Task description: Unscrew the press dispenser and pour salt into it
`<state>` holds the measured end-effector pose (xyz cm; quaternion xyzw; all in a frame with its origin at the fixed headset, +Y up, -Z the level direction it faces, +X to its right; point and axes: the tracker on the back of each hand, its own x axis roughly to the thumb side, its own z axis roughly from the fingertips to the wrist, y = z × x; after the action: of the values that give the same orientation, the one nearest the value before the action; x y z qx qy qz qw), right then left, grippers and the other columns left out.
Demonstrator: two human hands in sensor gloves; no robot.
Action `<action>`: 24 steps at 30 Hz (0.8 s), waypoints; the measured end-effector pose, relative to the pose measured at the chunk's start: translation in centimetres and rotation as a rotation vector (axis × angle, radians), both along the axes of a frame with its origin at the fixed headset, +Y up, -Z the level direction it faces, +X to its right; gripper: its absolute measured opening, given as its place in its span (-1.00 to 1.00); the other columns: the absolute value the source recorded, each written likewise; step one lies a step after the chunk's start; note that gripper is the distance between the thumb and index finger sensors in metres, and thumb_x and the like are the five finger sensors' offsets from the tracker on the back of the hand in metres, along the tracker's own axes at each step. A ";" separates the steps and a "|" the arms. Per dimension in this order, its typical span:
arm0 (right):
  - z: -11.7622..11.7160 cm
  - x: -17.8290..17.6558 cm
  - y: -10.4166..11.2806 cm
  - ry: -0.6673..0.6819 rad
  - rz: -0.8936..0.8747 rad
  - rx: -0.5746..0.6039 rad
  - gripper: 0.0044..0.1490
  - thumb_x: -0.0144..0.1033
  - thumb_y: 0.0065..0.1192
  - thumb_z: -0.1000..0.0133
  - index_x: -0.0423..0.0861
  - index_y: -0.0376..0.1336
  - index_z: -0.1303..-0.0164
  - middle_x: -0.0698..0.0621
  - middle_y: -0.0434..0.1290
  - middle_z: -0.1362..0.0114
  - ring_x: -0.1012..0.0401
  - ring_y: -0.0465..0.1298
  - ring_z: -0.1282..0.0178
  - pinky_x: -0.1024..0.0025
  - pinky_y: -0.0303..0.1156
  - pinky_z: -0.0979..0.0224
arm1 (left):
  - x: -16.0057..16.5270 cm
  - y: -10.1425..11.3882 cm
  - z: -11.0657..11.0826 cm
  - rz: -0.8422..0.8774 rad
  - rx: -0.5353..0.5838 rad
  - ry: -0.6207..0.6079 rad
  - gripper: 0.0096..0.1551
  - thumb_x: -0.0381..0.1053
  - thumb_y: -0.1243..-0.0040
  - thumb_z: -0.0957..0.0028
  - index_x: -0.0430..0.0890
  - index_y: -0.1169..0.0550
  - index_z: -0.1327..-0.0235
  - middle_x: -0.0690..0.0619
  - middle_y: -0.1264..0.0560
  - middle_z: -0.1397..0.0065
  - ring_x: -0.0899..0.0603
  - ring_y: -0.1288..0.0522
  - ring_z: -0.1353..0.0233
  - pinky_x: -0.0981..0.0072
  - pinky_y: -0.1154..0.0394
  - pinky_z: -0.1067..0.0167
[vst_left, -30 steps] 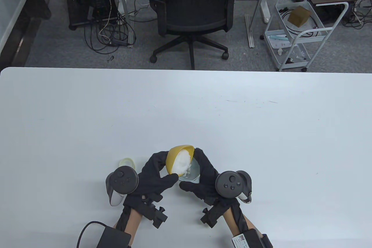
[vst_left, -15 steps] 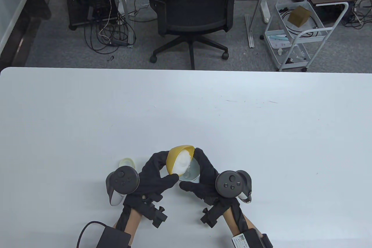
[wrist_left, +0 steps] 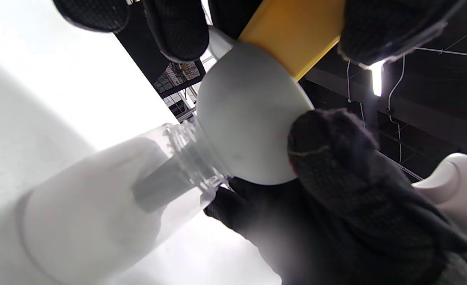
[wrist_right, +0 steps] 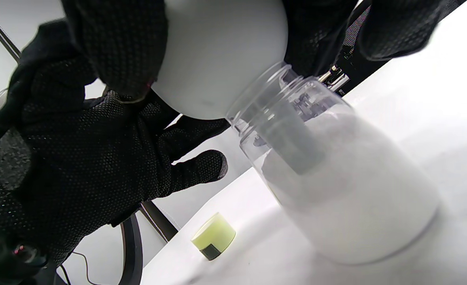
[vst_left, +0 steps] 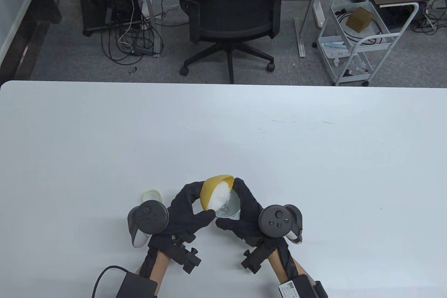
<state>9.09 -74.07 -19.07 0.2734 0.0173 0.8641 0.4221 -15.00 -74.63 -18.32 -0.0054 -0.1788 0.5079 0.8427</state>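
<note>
My left hand (vst_left: pixel 195 207) grips a yellow bowl (vst_left: pixel 212 189) of white salt (vst_left: pixel 221 196) and holds it tilted over a white funnel (vst_left: pixel 233 208). My right hand (vst_left: pixel 244 212) holds the funnel, fingers around its rim. The funnel (wrist_left: pixel 249 118) sits in the open mouth of the clear dispenser jar (wrist_left: pixel 99 206), which stands on the table partly filled with salt. In the right wrist view the jar (wrist_right: pixel 344 186) stands under the funnel (wrist_right: pixel 221 55). The table view hides the jar under the funnel. The pale yellow-green dispenser cap (vst_left: pixel 152 195) lies on the table left of my left hand; it also shows in the right wrist view (wrist_right: pixel 213 236).
The white table (vst_left: pixel 279 158) stretches far and to both sides. A black office chair (vst_left: pixel 230 15) stands beyond the far edge, and a white cart (vst_left: pixel 359 39) at the back right. Black boxes on my forearms reach the near edge.
The bowl has tipped a little further and the salt heap in it has slid down toward the funnel. Both hands have stayed in place.
</note>
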 end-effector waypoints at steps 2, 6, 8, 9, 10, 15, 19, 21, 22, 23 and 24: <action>0.0 0.0 0.0 0.000 0.000 0.000 0.45 -0.01 0.37 -0.12 -0.63 -0.33 -0.70 -0.51 0.01 -0.71 -0.35 0.29 -0.54 -0.51 0.22 -0.39 | 0.0 0.0 0.0 -0.004 0.002 0.001 0.04 0.48 -0.32 -0.05 0.05 -0.14 -0.59 -0.04 -0.27 -0.73 -0.37 -0.40 -0.63 -0.56 -0.31 -0.41; 0.0 0.0 0.0 0.000 0.000 -0.001 0.45 -0.01 0.37 -0.12 -0.63 -0.33 -0.70 -0.51 0.01 -0.71 -0.35 0.29 -0.54 -0.51 0.22 -0.39 | 0.0 0.0 0.0 -0.006 0.003 0.001 0.04 0.47 -0.33 -0.05 0.04 -0.14 -0.59 -0.04 -0.27 -0.73 -0.37 -0.40 -0.63 -0.57 -0.31 -0.41; 0.0 0.0 0.0 0.001 0.000 -0.002 0.45 -0.01 0.37 -0.12 -0.63 -0.33 -0.70 -0.52 0.01 -0.71 -0.35 0.30 -0.54 -0.51 0.22 -0.39 | 0.1 0.1 0.0 -0.009 0.005 0.001 0.04 0.47 -0.33 -0.04 0.04 -0.13 -0.59 -0.04 -0.27 -0.73 -0.37 -0.40 -0.63 -0.57 -0.31 -0.41; 0.0 0.0 0.0 0.001 0.000 -0.002 0.45 -0.01 0.37 -0.12 -0.63 -0.33 -0.70 -0.51 0.01 -0.71 -0.35 0.29 -0.54 -0.51 0.22 -0.39 | 0.1 0.1 0.1 -0.011 0.006 0.002 0.04 0.47 -0.33 -0.05 0.04 -0.14 -0.59 -0.04 -0.27 -0.73 -0.37 -0.40 -0.63 -0.57 -0.31 -0.41; 0.0 0.0 0.0 0.001 0.000 -0.003 0.45 -0.01 0.37 -0.12 -0.63 -0.33 -0.70 -0.51 0.01 -0.71 -0.35 0.30 -0.54 -0.52 0.22 -0.39 | 0.1 0.1 0.1 -0.014 0.007 0.002 0.04 0.47 -0.33 -0.05 0.04 -0.14 -0.59 -0.04 -0.27 -0.73 -0.37 -0.40 -0.63 -0.57 -0.31 -0.41; 0.0 0.0 0.0 0.001 0.000 -0.003 0.45 -0.01 0.37 -0.12 -0.63 -0.34 -0.70 -0.51 0.01 -0.71 -0.35 0.30 -0.54 -0.51 0.22 -0.39 | 0.1 0.1 0.1 -0.015 0.008 0.001 0.03 0.47 -0.33 -0.05 0.05 -0.14 -0.59 -0.04 -0.27 -0.73 -0.37 -0.40 -0.63 -0.56 -0.31 -0.41; 0.0 0.0 0.0 0.001 0.000 -0.003 0.45 -0.01 0.37 -0.12 -0.63 -0.33 -0.70 -0.51 0.01 -0.71 -0.35 0.29 -0.54 -0.51 0.22 -0.39 | 0.1 0.1 0.1 -0.016 0.009 0.002 0.03 0.47 -0.33 -0.05 0.05 -0.14 -0.59 -0.04 -0.27 -0.73 -0.37 -0.40 -0.63 -0.56 -0.31 -0.41; 0.0 0.0 0.0 0.001 0.000 -0.003 0.45 -0.01 0.37 -0.12 -0.63 -0.34 -0.70 -0.51 0.01 -0.71 -0.35 0.29 -0.54 -0.51 0.22 -0.39 | 0.1 0.1 0.1 -0.017 0.009 0.002 0.04 0.46 -0.33 -0.05 0.05 -0.14 -0.59 -0.04 -0.27 -0.73 -0.37 -0.40 -0.63 -0.57 -0.31 -0.41; 0.0 0.0 0.0 0.001 0.000 -0.003 0.45 -0.01 0.37 -0.12 -0.63 -0.33 -0.70 -0.51 0.00 -0.71 -0.35 0.29 -0.54 -0.51 0.22 -0.39 | 0.1 0.1 0.1 -0.017 0.009 0.002 0.04 0.46 -0.33 -0.04 0.05 -0.13 -0.59 -0.04 -0.27 -0.73 -0.37 -0.40 -0.63 -0.57 -0.31 -0.41; 0.0 0.0 0.0 0.001 0.000 -0.003 0.45 -0.01 0.37 -0.12 -0.63 -0.33 -0.70 -0.51 0.01 -0.71 -0.35 0.30 -0.54 -0.51 0.22 -0.39 | 0.1 0.1 0.1 -0.016 0.009 0.002 0.04 0.46 -0.33 -0.05 0.04 -0.14 -0.59 -0.04 -0.27 -0.73 -0.36 -0.40 -0.63 -0.56 -0.31 -0.41; 0.0 0.0 0.0 0.001 0.000 -0.003 0.45 -0.01 0.37 -0.12 -0.63 -0.33 -0.70 -0.51 0.01 -0.71 -0.34 0.30 -0.54 -0.51 0.22 -0.39 | 0.1 0.1 0.1 -0.016 0.009 0.002 0.03 0.46 -0.33 -0.05 0.04 -0.14 -0.59 -0.04 -0.27 -0.73 -0.36 -0.40 -0.63 -0.57 -0.31 -0.41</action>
<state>9.11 -74.07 -19.10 0.2732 0.0186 0.8639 0.4227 -14.88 -74.53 -18.26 -0.0029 -0.1802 0.5001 0.8470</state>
